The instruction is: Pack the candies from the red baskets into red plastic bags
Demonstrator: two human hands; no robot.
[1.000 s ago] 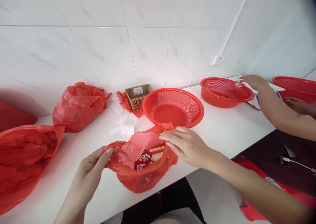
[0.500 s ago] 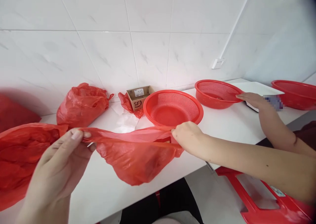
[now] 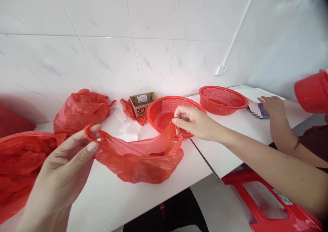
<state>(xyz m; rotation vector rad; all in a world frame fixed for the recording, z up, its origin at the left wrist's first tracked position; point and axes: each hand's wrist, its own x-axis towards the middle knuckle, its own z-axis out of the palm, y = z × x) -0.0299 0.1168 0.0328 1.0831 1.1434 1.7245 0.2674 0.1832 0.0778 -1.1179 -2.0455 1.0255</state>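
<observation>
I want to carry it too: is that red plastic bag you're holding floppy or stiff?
Probably floppy: the red plastic bag sags and wrinkles between the left hand and right hand. Likely light, since pinched fingers alone hold its edges up.

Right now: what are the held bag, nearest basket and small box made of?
The bag: thin red plastic film, glossy, slightly see-through; it wrinkles and sags between left hand and right hand. The basket: stiff moulded plastic, probably; smooth rim, fine grid of holes. The box: brown cardboard, matt, with printed logo and label.
</observation>
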